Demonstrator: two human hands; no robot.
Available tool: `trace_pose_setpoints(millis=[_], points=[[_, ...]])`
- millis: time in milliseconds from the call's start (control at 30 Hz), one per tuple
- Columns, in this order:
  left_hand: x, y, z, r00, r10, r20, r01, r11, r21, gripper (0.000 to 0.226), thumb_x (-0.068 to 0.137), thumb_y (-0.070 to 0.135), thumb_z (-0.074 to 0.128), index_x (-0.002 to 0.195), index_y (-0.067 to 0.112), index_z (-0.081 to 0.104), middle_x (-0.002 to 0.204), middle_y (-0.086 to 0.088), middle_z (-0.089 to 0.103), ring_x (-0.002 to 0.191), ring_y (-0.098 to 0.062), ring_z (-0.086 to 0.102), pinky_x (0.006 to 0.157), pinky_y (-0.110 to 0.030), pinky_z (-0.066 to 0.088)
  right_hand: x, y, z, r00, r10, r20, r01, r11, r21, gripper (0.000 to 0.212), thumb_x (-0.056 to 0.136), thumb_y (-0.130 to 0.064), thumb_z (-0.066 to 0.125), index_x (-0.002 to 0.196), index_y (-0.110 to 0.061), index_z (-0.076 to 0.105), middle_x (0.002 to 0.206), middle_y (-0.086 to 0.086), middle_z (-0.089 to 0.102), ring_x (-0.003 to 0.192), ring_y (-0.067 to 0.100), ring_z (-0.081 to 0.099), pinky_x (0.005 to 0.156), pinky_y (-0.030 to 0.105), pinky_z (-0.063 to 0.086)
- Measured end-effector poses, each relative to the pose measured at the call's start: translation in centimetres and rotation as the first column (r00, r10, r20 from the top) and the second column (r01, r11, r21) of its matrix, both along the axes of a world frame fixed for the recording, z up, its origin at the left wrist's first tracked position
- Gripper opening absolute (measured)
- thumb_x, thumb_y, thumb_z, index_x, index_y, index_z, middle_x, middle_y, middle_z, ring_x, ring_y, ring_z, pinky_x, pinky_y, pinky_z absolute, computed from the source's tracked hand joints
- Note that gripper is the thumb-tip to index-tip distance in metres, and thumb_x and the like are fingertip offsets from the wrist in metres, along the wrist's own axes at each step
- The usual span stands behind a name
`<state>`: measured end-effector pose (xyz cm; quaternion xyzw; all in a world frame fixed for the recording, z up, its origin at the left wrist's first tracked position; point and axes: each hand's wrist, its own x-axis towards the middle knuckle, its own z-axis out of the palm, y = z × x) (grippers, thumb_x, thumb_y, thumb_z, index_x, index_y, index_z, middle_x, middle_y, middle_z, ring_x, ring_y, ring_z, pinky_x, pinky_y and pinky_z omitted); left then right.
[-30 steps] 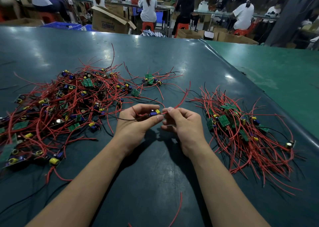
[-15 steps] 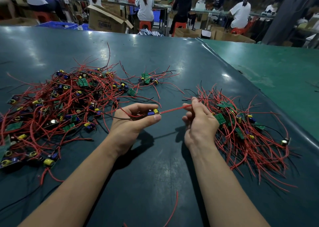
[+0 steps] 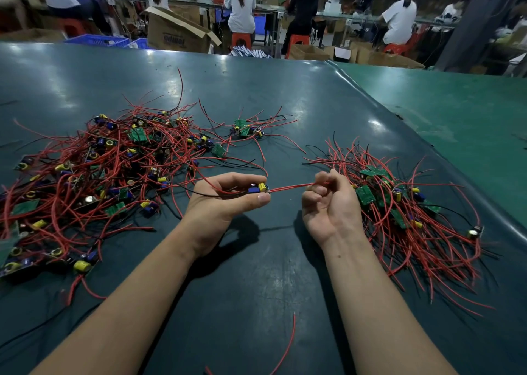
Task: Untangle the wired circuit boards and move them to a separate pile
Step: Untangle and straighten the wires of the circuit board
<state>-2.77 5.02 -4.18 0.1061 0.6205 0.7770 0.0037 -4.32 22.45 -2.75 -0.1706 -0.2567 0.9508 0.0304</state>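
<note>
Left hand [image 3: 225, 200] has its grip pinched on a small circuit board [image 3: 258, 188], thumb underneath, above the desk [image 3: 256, 275] middle. Right hand [image 3: 328, 203] curls its fingers round that board's red wire [image 3: 288, 188], pulled taut between them. Tangled pile [image 3: 99, 175] sits toward the left edge, sorted pile [image 3: 405, 212] toward the right.
</note>
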Motion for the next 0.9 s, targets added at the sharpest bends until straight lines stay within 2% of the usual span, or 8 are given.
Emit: trace_pose_setpoints(millis=[133,200,300,367,467,633,767,900], points=[[0.0,-0.1,-0.1,1.0,-0.008,-0.007,0.008,0.999,-0.038,0.036,0.055,0.013,0.09,0.088,0.019,0.08,0.085,-0.006,0.075,0.082,-0.016,0.067,0.08,-0.022,0.053,0.0,-0.1,-0.2,0.999,0.043,-0.033,-0.044,0.999,-0.009,0.04,0.104,-0.027,0.04,0.064,-0.021,0.038,0.042,-0.008,0.041,0.03,0.004,0.03,0.029,0.015,0.025],[-0.1,-0.2,-0.1,1.0,0.012,-0.019,-0.012,1.0,-0.018,0.037,0.054,0.014,0.09,0.088,0.02,0.08,0.085,-0.004,0.075,0.081,-0.014,0.067,0.079,-0.021,0.053,0.0,-0.1,-0.2,0.999,0.006,-0.038,-0.004,0.999,0.044,0.039,0.102,-0.039,0.044,0.068,-0.02,0.045,0.05,-0.006,0.051,0.034,0.004,0.038,0.032,0.014,0.031],[-0.4,-0.2,-0.2,0.995,0.096,-0.019,-0.095,0.994,0.05,0.03,0.056,0.015,0.083,0.085,0.019,0.079,0.082,-0.002,0.075,0.076,-0.013,0.067,0.076,-0.02,0.053,0.4,-0.6,-0.1,0.995,0.079,-0.066,-0.058,0.959,0.279,0.036,0.087,-0.05,0.057,0.091,-0.015,0.061,0.076,-0.002,0.07,0.05,0.006,0.059,0.042,0.016,0.044],[-0.4,-0.2,-0.2,0.99,0.142,-0.021,-0.141,0.989,0.044,0.027,0.059,0.012,0.081,0.085,0.018,0.078,0.081,-0.002,0.075,0.074,-0.012,0.066,0.076,-0.019,0.053,0.8,-1.7,-0.3,0.975,0.218,-0.05,-0.173,0.876,0.45,0.041,0.074,-0.045,0.067,0.098,-0.012,0.065,0.081,-0.002,0.073,0.055,0.008,0.064,0.044,0.017,0.048],[-0.2,0.0,-0.2,0.99,0.129,-0.05,-0.129,0.992,-0.007,0.028,0.065,0.005,0.079,0.091,0.014,0.074,0.081,0.0,0.076,0.075,-0.008,0.069,0.072,-0.016,0.052,1.4,-3.4,-0.7,0.947,0.318,-0.042,-0.237,0.781,0.578,0.014,0.084,-0.021,0.07,0.091,-0.01,0.069,0.079,0.003,0.072,0.053,0.008,0.062,0.044,0.018,0.048],[-0.2,0.0,-0.1,0.985,0.159,-0.062,-0.161,0.987,-0.028,0.028,0.066,0.002,0.08,0.091,0.016,0.075,0.079,0.003,0.075,0.072,-0.005,0.067,0.071,-0.014,0.051,0.8,-2.4,-0.9,0.985,0.137,-0.108,-0.049,0.81,0.584,0.016,0.093,-0.013,0.063,0.079,-0.01,0.071,0.068,0.0,0.071,0.051,0.006,0.06,0.044,0.016,0.047],[-0.4,-0.1,0.1,0.986,0.165,0.001,-0.164,0.98,0.116,0.03,0.059,0.007,0.078,0.088,0.014,0.076,0.078,-0.003,0.073,0.072,-0.012,0.065,0.075,-0.019,0.053,0.0,-0.4,-0.8,0.983,-0.148,-0.106,0.18,0.877,0.446,0.019,0.095,-0.01,0.061,0.078,-0.007,0.069,0.06,-0.001,0.069,0.047,0.005,0.061,0.041,0.015,0.045],[-0.7,-0.2,0.5,0.975,0.221,0.032,-0.221,0.937,0.269,0.031,0.064,0.004,0.073,0.093,0.01,0.069,0.073,0.002,0.071,0.069,-0.009,0.064,0.071,-0.019,0.054,-0.3,-0.9,-1.4,0.985,-0.161,-0.068,0.173,0.839,0.516,0.021,0.094,-0.007,0.062,0.074,-0.005,0.068,0.056,-0.001,0.067,0.045,0.007,0.061,0.041,0.016,0.046]])
